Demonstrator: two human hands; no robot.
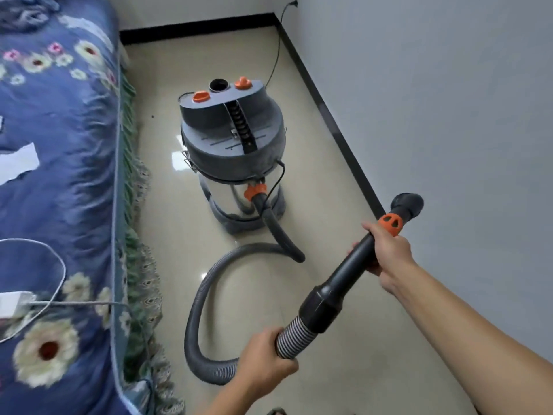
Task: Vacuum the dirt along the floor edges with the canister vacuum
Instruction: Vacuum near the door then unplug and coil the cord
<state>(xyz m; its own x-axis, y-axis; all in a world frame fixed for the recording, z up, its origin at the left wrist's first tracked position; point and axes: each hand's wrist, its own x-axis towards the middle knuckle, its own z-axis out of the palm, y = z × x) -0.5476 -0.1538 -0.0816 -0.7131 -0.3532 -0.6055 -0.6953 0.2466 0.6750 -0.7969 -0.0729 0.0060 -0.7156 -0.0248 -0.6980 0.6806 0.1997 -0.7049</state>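
A grey and steel canister vacuum (pixel 233 139) with orange knobs stands on the beige tile floor (pixel 329 205) between the bed and the wall. Its grey ribbed hose (pixel 203 295) curls from the canister's orange inlet over the floor toward me. My left hand (pixel 263 363) grips the hose just behind the black cuff. My right hand (pixel 386 253) grips the black wand (pixel 344 280) below its orange collar. The round grey nozzle (pixel 408 205) at the wand's tip is raised near the black baseboard (pixel 335 124) on the right wall.
A bed with a blue floral cover (pixel 59 175) fills the left side, with a white charger and cable (pixel 18 304) on it. The vacuum's power cord (pixel 276 46) runs up to a wall socket in the far corner. A small dark speck (pixel 152 116) lies beside the bed.
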